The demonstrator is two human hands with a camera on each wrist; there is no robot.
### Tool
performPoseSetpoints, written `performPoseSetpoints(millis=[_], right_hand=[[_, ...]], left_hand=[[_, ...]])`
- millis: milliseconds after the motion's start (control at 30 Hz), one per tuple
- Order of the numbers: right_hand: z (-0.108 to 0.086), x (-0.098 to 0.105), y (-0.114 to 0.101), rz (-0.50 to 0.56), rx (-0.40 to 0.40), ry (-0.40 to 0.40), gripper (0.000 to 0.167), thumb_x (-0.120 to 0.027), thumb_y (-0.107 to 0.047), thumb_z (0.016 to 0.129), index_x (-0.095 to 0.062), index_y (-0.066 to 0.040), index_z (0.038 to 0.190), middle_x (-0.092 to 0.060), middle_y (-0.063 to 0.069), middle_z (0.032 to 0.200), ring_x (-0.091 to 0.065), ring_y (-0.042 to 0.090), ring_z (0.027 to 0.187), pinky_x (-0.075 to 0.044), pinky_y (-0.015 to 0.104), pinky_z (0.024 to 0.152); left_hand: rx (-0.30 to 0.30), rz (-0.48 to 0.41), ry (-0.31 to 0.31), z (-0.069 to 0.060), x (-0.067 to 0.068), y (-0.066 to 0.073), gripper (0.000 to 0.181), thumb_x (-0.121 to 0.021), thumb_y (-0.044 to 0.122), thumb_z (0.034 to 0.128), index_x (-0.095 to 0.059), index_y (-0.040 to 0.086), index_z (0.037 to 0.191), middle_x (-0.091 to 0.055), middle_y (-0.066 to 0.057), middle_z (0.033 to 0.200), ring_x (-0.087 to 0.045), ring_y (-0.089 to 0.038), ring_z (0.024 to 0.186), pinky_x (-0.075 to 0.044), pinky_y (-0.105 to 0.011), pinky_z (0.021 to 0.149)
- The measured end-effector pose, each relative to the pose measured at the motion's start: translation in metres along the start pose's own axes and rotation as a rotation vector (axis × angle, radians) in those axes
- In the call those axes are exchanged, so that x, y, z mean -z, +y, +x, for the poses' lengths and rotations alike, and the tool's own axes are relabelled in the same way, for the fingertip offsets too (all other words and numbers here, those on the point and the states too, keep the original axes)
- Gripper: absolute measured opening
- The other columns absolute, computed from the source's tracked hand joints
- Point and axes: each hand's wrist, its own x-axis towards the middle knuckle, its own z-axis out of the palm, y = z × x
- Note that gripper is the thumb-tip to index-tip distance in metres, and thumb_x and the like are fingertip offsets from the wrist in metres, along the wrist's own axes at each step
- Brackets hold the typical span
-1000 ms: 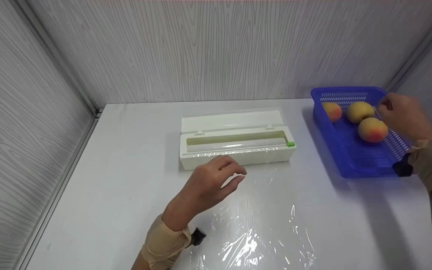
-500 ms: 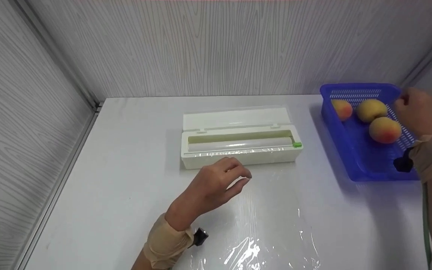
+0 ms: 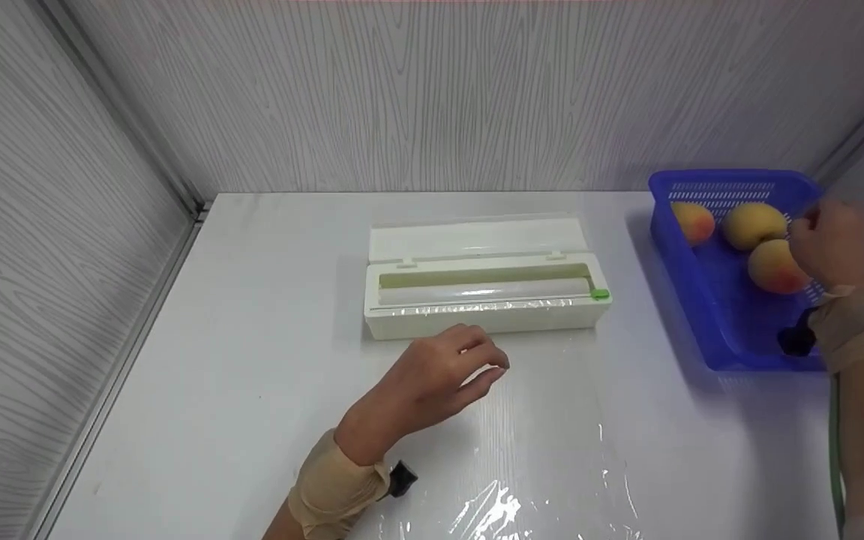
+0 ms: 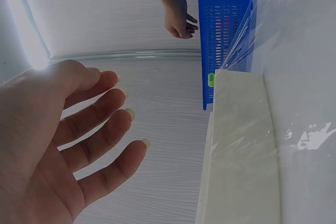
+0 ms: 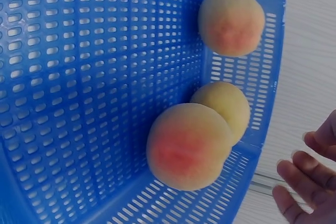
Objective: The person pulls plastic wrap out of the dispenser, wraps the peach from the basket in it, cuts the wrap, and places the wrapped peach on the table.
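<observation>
My left hand (image 3: 436,375) hovers just in front of a white cling film box (image 3: 492,321), fingers loosely bent and holding nothing. The box's lid is tipped back, showing the film roll (image 3: 484,291) inside. From the roll a clear sheet of cling film (image 3: 503,510) runs over the front edge and across the table, passing below my left hand. My right hand (image 3: 837,244) is over the right side of a blue basket (image 3: 691,315), near a peach (image 5: 189,148) with a red blush. Two more peaches, one yellowish (image 5: 231,106) and another blushed peach (image 5: 231,22), lie close by. Its relaxed fingers hold nothing.
A green slide cutter (image 3: 600,294) sits at the box's right end. White wood-grain panels (image 3: 439,90) enclose the table (image 3: 252,315) at the back and sides. A green cord (image 3: 837,450) hangs beside my right forearm.
The basket and box have shifted slightly right in the head view. My right hand has moved right, then a little downward, over the basket. My left hand stays by the box.
</observation>
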Motion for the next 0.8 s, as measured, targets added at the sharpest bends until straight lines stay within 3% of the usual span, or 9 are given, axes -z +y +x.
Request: performPoseSetpoints(millis=[133, 267, 400, 567, 800], right_hand=[[-0.003, -0.004, 0.008, -0.032, -0.097, -0.170, 0.039, -0.044, -0.016, 0.092, -0.052, 0.018, 0.108, -0.050, 0.043, 0.107, -0.046, 0.060, 0.100, -0.035, 0.068, 0.083], [0.000, -0.003, 0.014, -0.078, -0.200, -0.416, 0.062, -0.044, -0.032, 0.096, -0.035, 0.019, 0.130, -0.031, 0.048, 0.129, -0.029, 0.068, 0.119, -0.026, 0.077, 0.096], [0.002, -0.005, 0.017, -0.098, -0.152, -0.562, 0.071, -0.048, -0.029, 0.093, -0.025, 0.025, 0.134, -0.027, 0.052, 0.128, -0.028, 0.069, 0.117, -0.028, 0.075, 0.098], [0.000, -0.011, 0.017, -0.105, -0.064, -0.602, 0.071, -0.051, -0.025, 0.090, -0.027, 0.029, 0.131, -0.034, 0.052, 0.121, -0.033, 0.067, 0.112, -0.030, 0.075, 0.097], [-0.006, -0.022, 0.016, -0.234, -0.179, -0.544, 0.070, -0.033, -0.033, 0.094, -0.024, 0.021, 0.137, -0.027, 0.052, 0.127, -0.028, 0.073, 0.114, -0.031, 0.079, 0.091]], left_hand=[[-0.001, 0.003, -0.007, -0.002, -0.001, 0.000, 0.007, -0.061, 0.018, 0.0974, -0.068, 0.016, 0.096, -0.065, 0.004, 0.093, -0.064, -0.010, 0.088, -0.054, -0.020, 0.070], [-0.004, 0.005, -0.004, -0.002, 0.000, 0.000, 0.006, -0.062, 0.017, 0.0968, -0.068, 0.016, 0.096, -0.066, 0.005, 0.093, -0.064, -0.010, 0.088, -0.054, -0.020, 0.071], [-0.007, 0.003, -0.003, -0.003, 0.001, 0.000, 0.009, -0.060, 0.019, 0.0980, -0.068, 0.016, 0.095, -0.066, 0.004, 0.092, -0.063, -0.010, 0.085, -0.053, -0.021, 0.069], [0.004, 0.012, -0.014, -0.005, 0.001, 0.000, 0.008, -0.061, 0.020, 0.0979, -0.068, 0.017, 0.095, -0.065, 0.005, 0.091, -0.061, -0.009, 0.082, -0.052, -0.021, 0.065], [0.025, 0.007, -0.038, -0.010, -0.001, -0.002, 0.011, -0.059, 0.022, 0.0992, -0.068, 0.017, 0.095, -0.064, 0.005, 0.091, -0.061, -0.008, 0.082, -0.051, -0.020, 0.065]])
